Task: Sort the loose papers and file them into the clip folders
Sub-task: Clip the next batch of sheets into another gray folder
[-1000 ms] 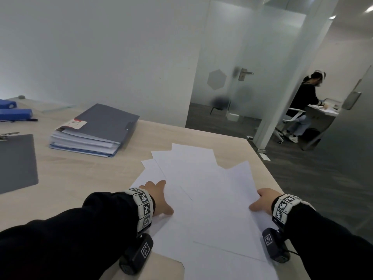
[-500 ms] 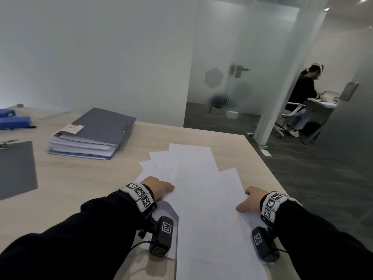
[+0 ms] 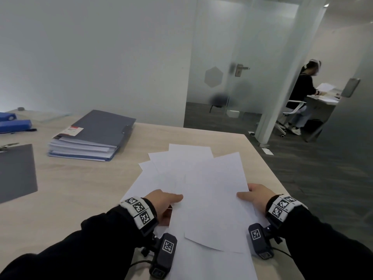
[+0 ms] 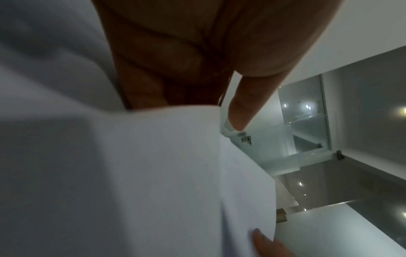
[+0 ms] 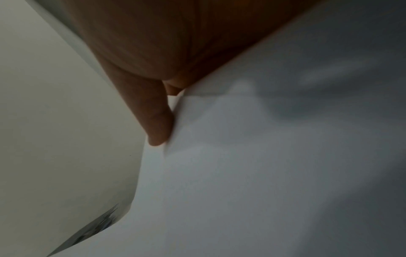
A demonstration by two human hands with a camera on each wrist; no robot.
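2 hands, left (image 3: 161, 203) and right (image 3: 255, 197), apparently pinch the fanned papers (image 3: 205, 190) by their edges.

Bare desk (image 3: 84, 190) lies open between the stacked folders (image 3: 90, 138) and the papers (image 3: 201, 178).

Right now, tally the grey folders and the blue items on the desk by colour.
Grey: 2, the stacked folder and the clip folder at the left edge.
Blue: 2, the nearer blue item and the farther blue item.
Total: 4
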